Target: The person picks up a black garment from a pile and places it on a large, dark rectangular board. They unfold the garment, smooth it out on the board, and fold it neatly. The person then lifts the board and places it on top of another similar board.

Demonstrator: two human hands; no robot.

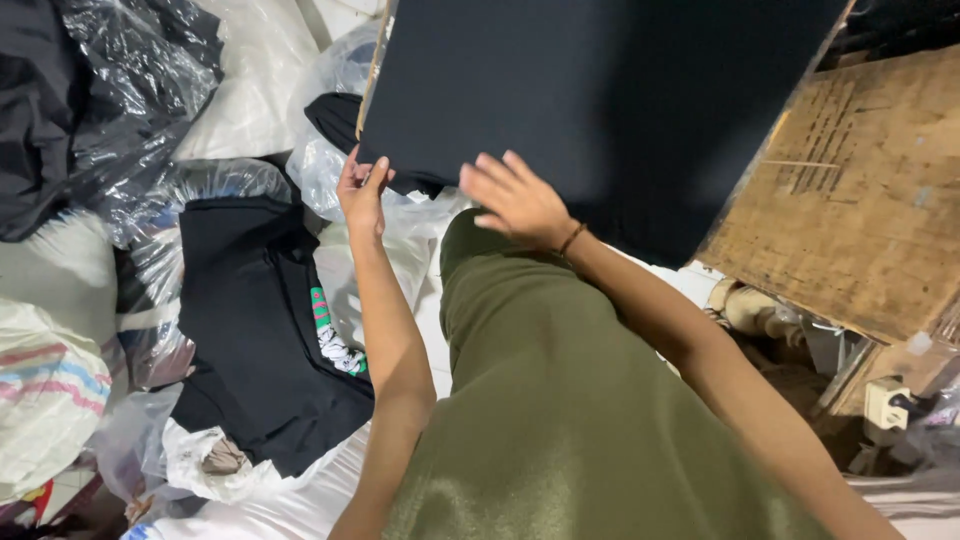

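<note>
Left hand (362, 190) pinches, right hand (515, 200) lies flat on smooth, folded black garment (560, 100).

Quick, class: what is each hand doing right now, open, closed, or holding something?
Left hand: closed, pinching the black fabric at its lower corner.
Right hand: open, fingers spread flat on the fabric.

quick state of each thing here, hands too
left hand: pinching the corner of the black fabric
right hand: flat, fingers spread on the black fabric
black fabric: spread smooth over a board
black printed shirt: lying loose on plastic bags
wooden board: worn, tilted
</note>
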